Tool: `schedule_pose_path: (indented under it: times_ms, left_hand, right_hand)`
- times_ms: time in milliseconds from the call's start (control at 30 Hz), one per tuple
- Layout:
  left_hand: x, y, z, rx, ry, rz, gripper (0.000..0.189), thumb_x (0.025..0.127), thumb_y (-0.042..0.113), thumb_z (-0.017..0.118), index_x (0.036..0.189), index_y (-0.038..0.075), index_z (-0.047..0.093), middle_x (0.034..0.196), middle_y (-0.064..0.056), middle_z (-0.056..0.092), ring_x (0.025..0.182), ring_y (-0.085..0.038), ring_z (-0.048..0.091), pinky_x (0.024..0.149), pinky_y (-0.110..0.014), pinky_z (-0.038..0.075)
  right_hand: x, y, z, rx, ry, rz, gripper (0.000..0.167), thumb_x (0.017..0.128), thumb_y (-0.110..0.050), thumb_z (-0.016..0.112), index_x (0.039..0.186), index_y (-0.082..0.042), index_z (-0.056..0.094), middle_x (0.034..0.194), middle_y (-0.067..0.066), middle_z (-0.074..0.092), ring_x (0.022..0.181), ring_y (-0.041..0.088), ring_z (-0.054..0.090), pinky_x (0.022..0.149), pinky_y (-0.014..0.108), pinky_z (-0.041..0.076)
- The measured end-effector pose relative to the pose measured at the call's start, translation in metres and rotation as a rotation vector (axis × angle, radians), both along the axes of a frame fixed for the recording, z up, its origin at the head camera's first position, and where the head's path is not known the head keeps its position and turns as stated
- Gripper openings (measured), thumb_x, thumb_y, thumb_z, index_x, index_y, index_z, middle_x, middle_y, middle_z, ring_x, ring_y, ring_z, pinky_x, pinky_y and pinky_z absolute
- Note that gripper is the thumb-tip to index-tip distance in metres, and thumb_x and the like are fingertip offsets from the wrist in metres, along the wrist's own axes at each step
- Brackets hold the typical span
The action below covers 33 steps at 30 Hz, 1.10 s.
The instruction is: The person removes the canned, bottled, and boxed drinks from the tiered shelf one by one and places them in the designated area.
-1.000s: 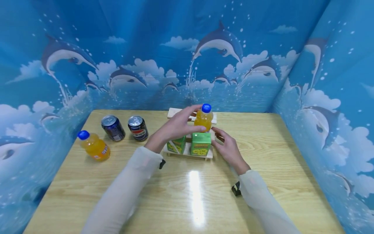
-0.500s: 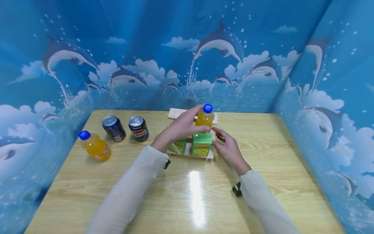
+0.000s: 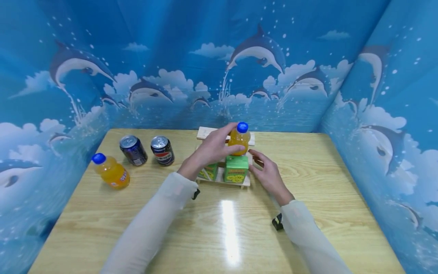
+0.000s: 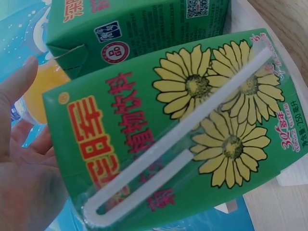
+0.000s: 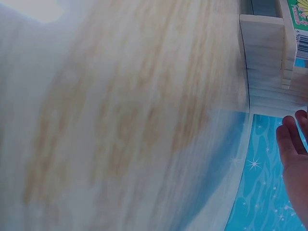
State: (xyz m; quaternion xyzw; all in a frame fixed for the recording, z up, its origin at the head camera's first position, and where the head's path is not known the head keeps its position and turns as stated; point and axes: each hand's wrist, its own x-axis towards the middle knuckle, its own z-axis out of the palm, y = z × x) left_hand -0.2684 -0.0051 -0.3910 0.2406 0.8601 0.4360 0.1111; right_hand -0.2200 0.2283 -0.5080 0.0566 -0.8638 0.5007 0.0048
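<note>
My left hand (image 3: 212,148) holds a small bottle of orange drink (image 3: 238,141) with a blue cap, its thumb across the near side and its fingers partly hidden behind. The bottle stands upright over a small wooden tiered rack (image 3: 205,132), behind two green drink cartons (image 3: 236,169) with yellow flowers. In the left wrist view a carton (image 4: 178,130) with a white bent straw hides much of the bottle (image 4: 42,94). At the rack's right end is my right hand (image 3: 268,173), its fingers against or very near the side; the right wrist view shows them fairly straight.
On the left of the wooden table (image 3: 212,228) stand a second orange drink bottle (image 3: 114,174), a dark blue can (image 3: 134,151) and a black can (image 3: 162,151) with a red and white mark. Blue dolphin-print cloth (image 3: 191,68) encloses the back and sides.
The left hand and the bottle shift slightly right over the first half second. Since then the left thumb has risen a little on the bottle. My right hand stays at the rack's end.
</note>
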Motion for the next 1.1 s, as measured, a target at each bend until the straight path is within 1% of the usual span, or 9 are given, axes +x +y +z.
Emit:
schedule_pose_path:
  times_ms: [167,333,533,733,867,1033,1100]
  left_hand:
    - [0.000,-0.005,0.005,0.061,0.014,0.035,0.076,0.103,0.034,0.079,0.168,0.026,0.040,0.161,-0.005,0.058,0.147,-0.032,0.059,0.115,-0.054,0.057]
    - [0.001,-0.012,0.012,0.095,0.039,0.046,0.076,0.102,0.035,0.080,0.167,0.024,0.042,0.161,-0.005,0.057,0.146,-0.032,0.059,0.114,-0.053,0.057]
    - [0.000,-0.025,0.018,0.140,0.068,0.077,0.074,0.101,0.032,0.081,0.165,0.024,0.044,0.156,-0.007,0.061,0.142,-0.032,0.062,0.113,-0.052,0.058]
    - [-0.002,-0.045,0.026,0.186,0.099,0.118,0.073,0.101,0.031,0.081,0.164,0.023,0.045,0.157,-0.008,0.060,0.140,-0.033,0.064,0.111,-0.052,0.060]
    - [-0.001,-0.062,0.031,0.202,0.118,0.157,0.073,0.102,0.031,0.081,0.164,0.023,0.045,0.157,-0.010,0.061,0.140,-0.033,0.063,0.113,-0.054,0.058]
    - [-0.001,-0.083,0.032,0.220,0.129,0.216,0.072,0.101,0.031,0.081,0.164,0.026,0.047,0.153,-0.011,0.063,0.139,-0.031,0.063,0.115,-0.054,0.057]
    - [0.000,-0.091,0.031,0.224,0.136,0.234,0.072,0.101,0.032,0.081,0.164,0.026,0.047,0.152,-0.011,0.063,0.139,-0.031,0.063,0.115,-0.053,0.057]
  right_hand:
    - [0.002,-0.001,0.000,-0.009,0.001,-0.001,0.061,0.105,-0.009,0.072,0.162,-0.007,0.050,0.167,0.016,0.051,0.150,0.044,0.053,0.126,0.053,0.046]
    - [0.002,-0.001,-0.002,-0.012,-0.021,-0.010,0.061,0.105,-0.010,0.072,0.162,-0.008,0.049,0.168,0.015,0.049,0.151,0.042,0.052,0.127,0.053,0.045]
    - [0.002,-0.002,0.000,-0.013,-0.032,-0.014,0.061,0.106,-0.007,0.070,0.163,-0.008,0.048,0.169,0.015,0.048,0.152,0.042,0.051,0.127,0.052,0.045]
    - [0.000,-0.003,0.000,-0.013,-0.022,-0.008,0.062,0.105,-0.005,0.070,0.163,-0.008,0.049,0.169,0.016,0.049,0.151,0.042,0.053,0.126,0.050,0.045]
    - [0.000,-0.002,0.000,-0.017,-0.019,-0.013,0.062,0.105,-0.004,0.071,0.162,-0.007,0.049,0.168,0.017,0.049,0.149,0.042,0.054,0.125,0.048,0.047]
    - [0.000,-0.002,0.000,-0.019,-0.019,-0.018,0.061,0.105,-0.004,0.071,0.162,-0.007,0.050,0.167,0.017,0.049,0.149,0.042,0.054,0.125,0.048,0.047]
    - [0.000,-0.002,0.000,-0.020,-0.019,-0.017,0.061,0.105,-0.004,0.071,0.162,-0.007,0.050,0.167,0.018,0.050,0.149,0.042,0.054,0.125,0.048,0.047]
